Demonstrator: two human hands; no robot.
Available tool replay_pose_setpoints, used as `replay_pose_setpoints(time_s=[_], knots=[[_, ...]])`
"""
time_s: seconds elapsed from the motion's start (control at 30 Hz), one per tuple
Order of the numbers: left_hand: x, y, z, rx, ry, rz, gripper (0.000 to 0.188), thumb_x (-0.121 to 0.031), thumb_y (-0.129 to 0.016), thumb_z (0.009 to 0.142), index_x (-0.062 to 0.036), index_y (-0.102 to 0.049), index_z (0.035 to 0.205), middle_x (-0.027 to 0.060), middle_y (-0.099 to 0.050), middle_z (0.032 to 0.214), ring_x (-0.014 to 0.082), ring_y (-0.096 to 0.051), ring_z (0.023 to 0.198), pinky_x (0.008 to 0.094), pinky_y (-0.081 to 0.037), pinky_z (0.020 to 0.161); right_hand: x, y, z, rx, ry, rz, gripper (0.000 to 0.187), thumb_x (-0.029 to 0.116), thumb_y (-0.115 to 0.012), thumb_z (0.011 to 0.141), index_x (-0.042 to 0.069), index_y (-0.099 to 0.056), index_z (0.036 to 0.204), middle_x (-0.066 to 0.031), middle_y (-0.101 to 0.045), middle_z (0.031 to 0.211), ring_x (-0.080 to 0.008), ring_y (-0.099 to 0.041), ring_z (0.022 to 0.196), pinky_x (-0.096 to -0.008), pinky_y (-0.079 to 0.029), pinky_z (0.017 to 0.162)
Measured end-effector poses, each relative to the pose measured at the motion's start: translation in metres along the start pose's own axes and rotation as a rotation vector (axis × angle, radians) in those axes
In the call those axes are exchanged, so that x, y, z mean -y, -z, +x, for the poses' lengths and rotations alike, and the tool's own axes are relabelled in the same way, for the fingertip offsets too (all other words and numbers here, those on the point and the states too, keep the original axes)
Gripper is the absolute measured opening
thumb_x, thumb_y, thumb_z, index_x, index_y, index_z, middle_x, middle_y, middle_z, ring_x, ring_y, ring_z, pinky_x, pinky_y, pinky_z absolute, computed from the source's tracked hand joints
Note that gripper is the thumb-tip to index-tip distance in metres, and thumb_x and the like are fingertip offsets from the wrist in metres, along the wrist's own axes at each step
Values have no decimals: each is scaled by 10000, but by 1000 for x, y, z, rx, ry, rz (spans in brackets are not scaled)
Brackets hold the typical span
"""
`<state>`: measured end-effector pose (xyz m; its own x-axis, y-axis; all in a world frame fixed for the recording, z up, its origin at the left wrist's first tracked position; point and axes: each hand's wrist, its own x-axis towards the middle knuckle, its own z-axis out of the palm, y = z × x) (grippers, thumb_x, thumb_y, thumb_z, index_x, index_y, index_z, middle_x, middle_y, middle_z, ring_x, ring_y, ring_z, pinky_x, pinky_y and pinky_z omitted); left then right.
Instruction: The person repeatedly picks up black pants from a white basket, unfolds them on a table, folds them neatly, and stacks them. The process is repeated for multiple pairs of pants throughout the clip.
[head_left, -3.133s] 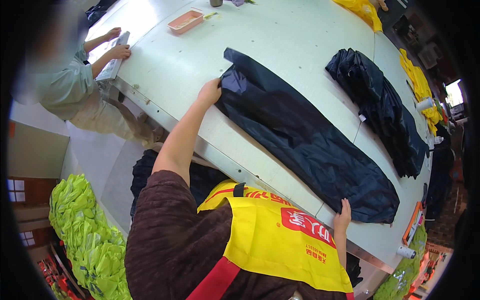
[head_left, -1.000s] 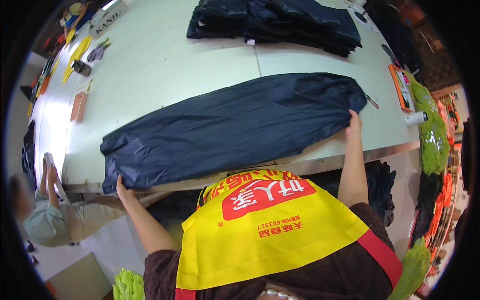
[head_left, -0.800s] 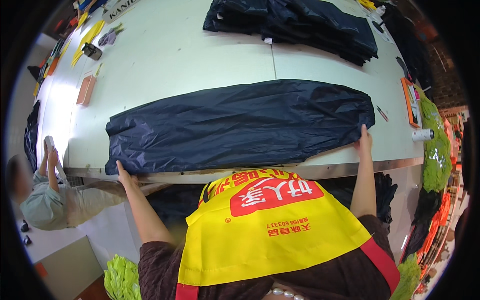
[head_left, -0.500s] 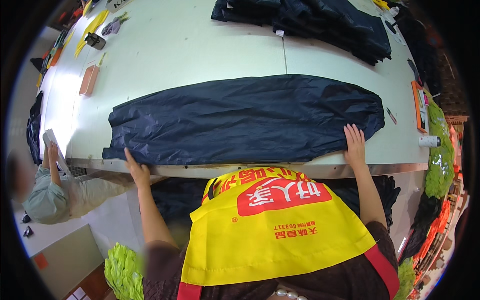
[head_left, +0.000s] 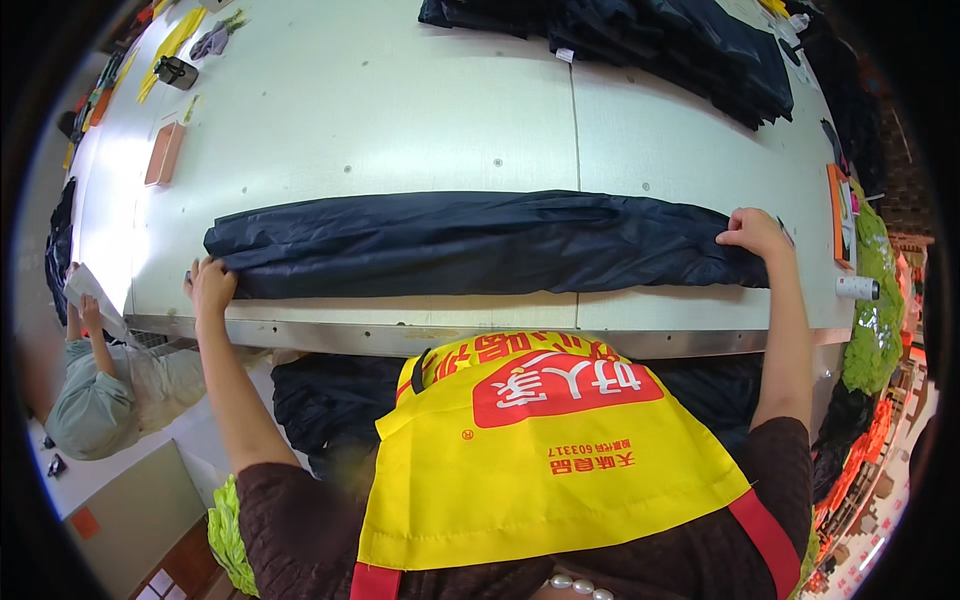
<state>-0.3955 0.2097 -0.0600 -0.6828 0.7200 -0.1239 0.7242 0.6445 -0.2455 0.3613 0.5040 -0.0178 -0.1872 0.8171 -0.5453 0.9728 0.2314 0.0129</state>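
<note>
A dark navy garment (head_left: pixel 480 245) of thin, slightly shiny fabric lies lengthwise across the table in a long narrow strip, wrinkled along its middle. At its left end, my left hand (head_left: pixel 211 284) is closed on the near corner. My right hand (head_left: pixel 757 233) pinches the far edge near the right end, with curled fingers. Both forearms reach over the metal-edged front of the table. The layers inside the folded strip are hidden.
A pile of dark garments (head_left: pixel 670 50) lies at the far right of the table (head_left: pixel 400 130). An orange tray (head_left: pixel 840 215) and a white roll (head_left: pixel 857 288) sit by the right edge. An orange box (head_left: pixel 165 154) and a dark bottle (head_left: pixel 176 72) stand left. Another person (head_left: pixel 95 390) works there.
The garment has gone from a wide spread to a narrower strip, its near edge now away from the table front. My left hand moved left and farther off; my right hand moved right and farther off.
</note>
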Motion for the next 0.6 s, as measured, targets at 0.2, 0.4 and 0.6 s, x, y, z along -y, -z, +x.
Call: replay_pose_setpoints(time_s=[0.2,0.4,0.6], knots=[[-54,-79,46,-405,113,-242,551,-280,-607,780,-177,-420,1288,114,-318,1413,285,-269,1317,572,-230,1008,5,-97,47,-411,-231,-176,428,332,-526,866,135,-454,1239,-100,-494,1239,-290,-459,1157,-542,-331,944],[-49,-103,68,-199,228,-290,683,-626,-306,864,-232,-238,1419,76,-198,1485,266,-167,1368,606,-137,1021,-18,-154,57,-819,-91,41,438,316,-434,919,89,-423,1293,-154,-444,1301,-317,-392,1220,-450,-274,1017],[-31,-97,82,-149,223,-237,755,-677,-340,821,-249,-206,1428,65,-158,1497,247,-112,1382,616,-88,1021,-21,-148,55,-764,-59,69,454,312,-446,910,92,-413,1305,-148,-379,1358,-318,-328,1265,-424,-250,1036]])
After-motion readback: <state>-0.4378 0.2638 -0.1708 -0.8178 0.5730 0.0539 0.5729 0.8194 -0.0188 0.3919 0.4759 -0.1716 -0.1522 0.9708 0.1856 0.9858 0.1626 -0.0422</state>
